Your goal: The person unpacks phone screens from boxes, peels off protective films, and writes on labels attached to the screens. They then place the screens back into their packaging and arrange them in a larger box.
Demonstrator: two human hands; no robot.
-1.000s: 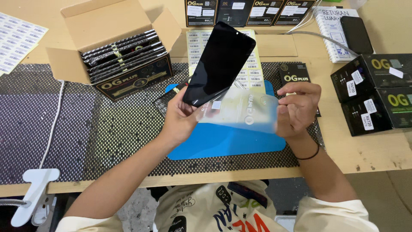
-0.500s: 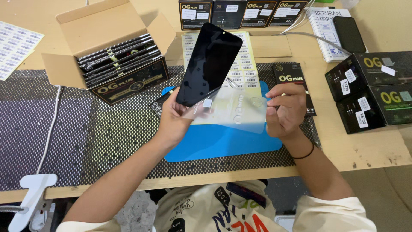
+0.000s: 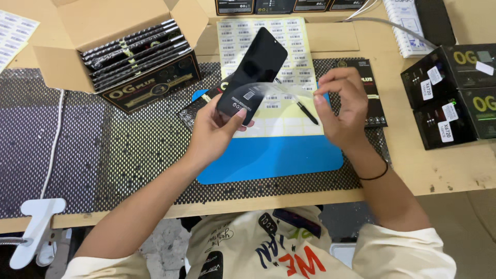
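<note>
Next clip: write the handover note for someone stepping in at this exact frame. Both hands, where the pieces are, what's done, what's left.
Left hand: grips the black phone screen panel by its lower end, tilted up over the blue mat.
Right hand: pinches the far edge of the clear protective film, which arcs from the panel's lower end.
Around: sticker sheet under the panel, open carton of boxed panels to the left, black boxes to the right.
Done: film lifted off most of the panel.
Left: film appears attached near the lower end; panel not yet set down.

hidden: blue mat top under label sheet | cut off: black boxes right edge
</note>
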